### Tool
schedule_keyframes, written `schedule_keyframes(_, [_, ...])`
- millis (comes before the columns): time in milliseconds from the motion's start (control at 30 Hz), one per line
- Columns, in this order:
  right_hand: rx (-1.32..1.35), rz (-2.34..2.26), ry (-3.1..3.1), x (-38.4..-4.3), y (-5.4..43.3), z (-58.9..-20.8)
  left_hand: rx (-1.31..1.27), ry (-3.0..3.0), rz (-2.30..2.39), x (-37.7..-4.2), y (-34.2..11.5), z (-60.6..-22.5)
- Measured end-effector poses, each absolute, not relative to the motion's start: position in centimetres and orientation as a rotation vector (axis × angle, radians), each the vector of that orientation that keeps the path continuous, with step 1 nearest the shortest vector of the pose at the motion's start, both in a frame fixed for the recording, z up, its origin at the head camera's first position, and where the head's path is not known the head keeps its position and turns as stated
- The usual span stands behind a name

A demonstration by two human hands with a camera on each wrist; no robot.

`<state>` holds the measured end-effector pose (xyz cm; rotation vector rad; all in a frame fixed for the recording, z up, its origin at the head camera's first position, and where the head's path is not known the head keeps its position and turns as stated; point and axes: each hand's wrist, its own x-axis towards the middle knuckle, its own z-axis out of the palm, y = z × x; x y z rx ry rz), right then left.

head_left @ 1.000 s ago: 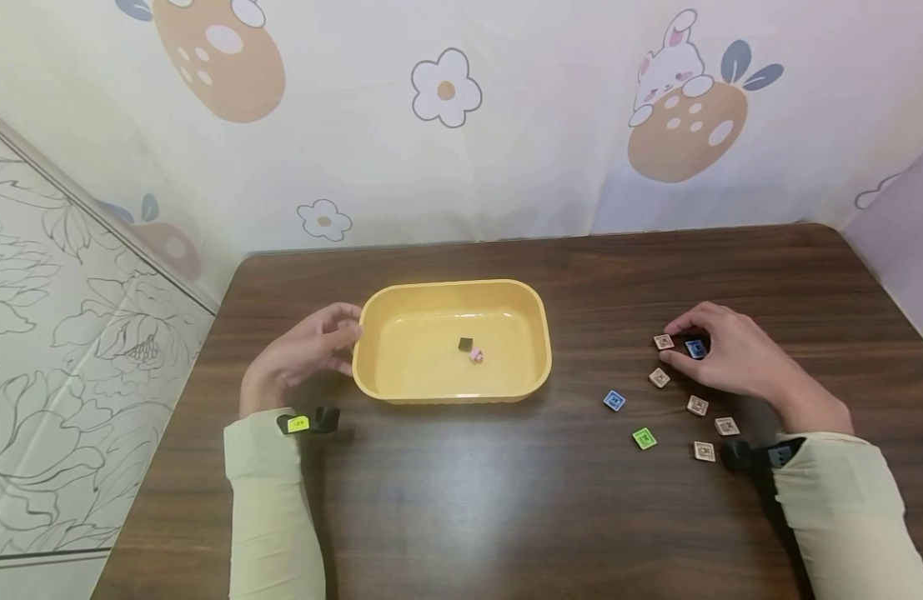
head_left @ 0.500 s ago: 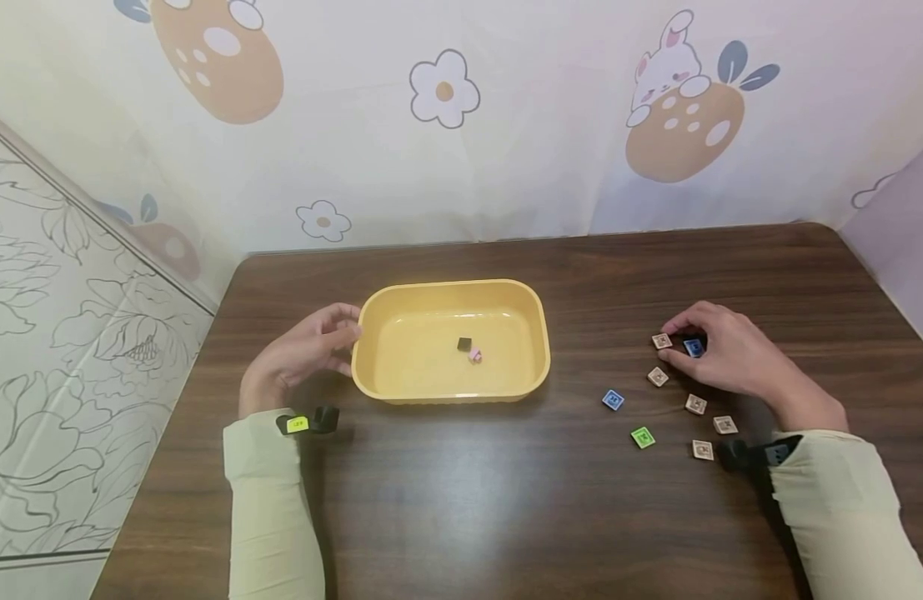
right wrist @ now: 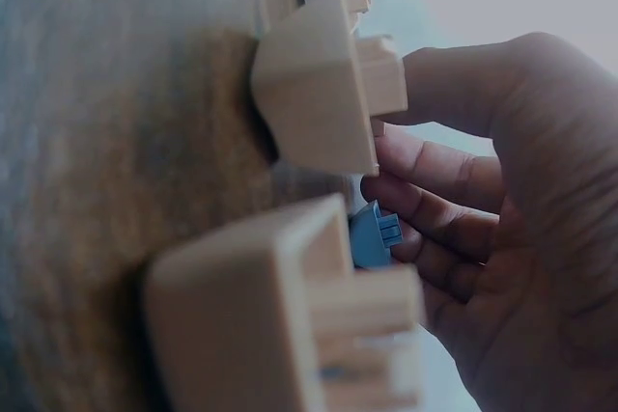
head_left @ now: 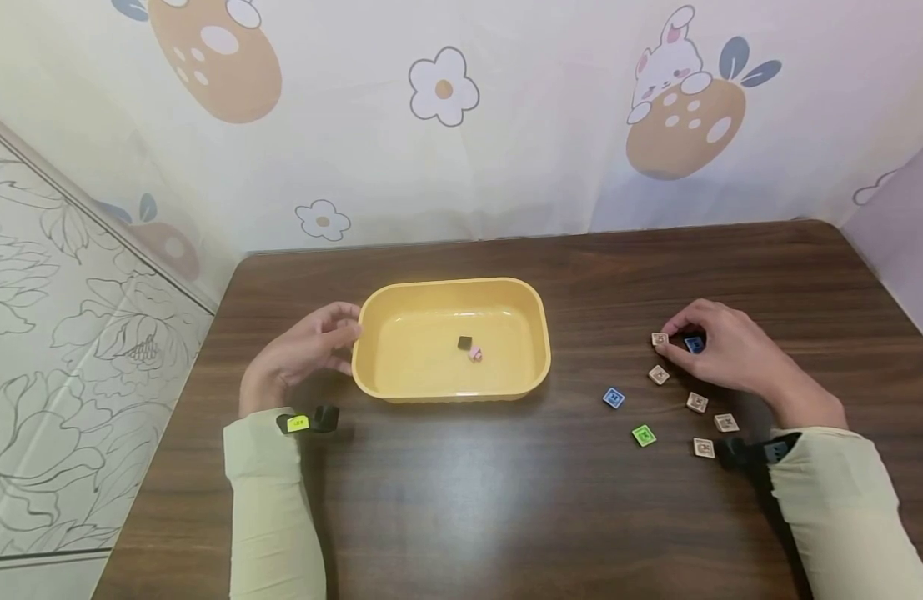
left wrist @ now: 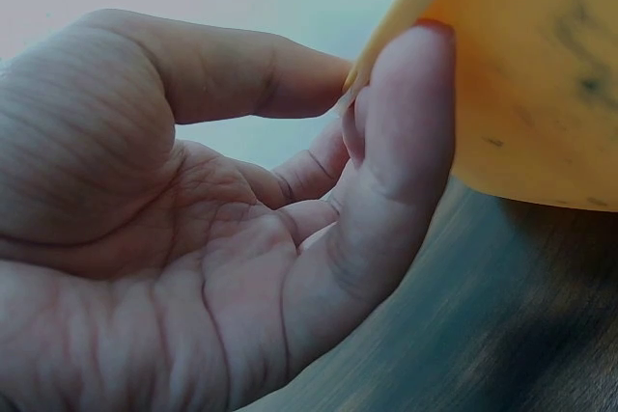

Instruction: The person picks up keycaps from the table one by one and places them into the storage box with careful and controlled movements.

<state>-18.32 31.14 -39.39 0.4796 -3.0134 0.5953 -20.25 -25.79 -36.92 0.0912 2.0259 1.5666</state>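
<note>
At its left end, a yellow plastic tub (head_left: 452, 392) has its rim pinched by my left hand (head_left: 299, 350); the left wrist view shows thumb and fingers at the tub's wall (left wrist: 541, 94). Inside the tub lie a dark keycap (head_left: 464, 342) and a small pink piece (head_left: 475, 354). Over on the right, thumb and index finger of my right hand (head_left: 731, 350) pinch a beige keycap (head_left: 659, 340). A blue keycap (head_left: 694, 344) lies under that hand, partly covered. Nearer beige keycaps (right wrist: 314, 84), stems up, mostly hide the pinching fingertips in the right wrist view.
Several more beige keycaps (head_left: 697, 402) lie below the right hand on the dark wood table (head_left: 461, 500). Left of them are another blue keycap (head_left: 614, 397) and a green keycap (head_left: 644, 435). A patterned wall covering (head_left: 529, 167) rises behind the table.
The beige keycap between the right thumb and index finger is tilted slightly differently. Both hands and the tub have otherwise stayed in place; the view has shifted a little.
</note>
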Motion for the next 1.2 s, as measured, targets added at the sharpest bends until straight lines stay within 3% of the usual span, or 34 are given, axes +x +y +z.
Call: schedule_keyframes(1200, [0.527, 0.763, -3.040, -19.1, 26.6, -37.2, 0.093, 2.015, 1.568, -20.2, -25.8, -36.9])
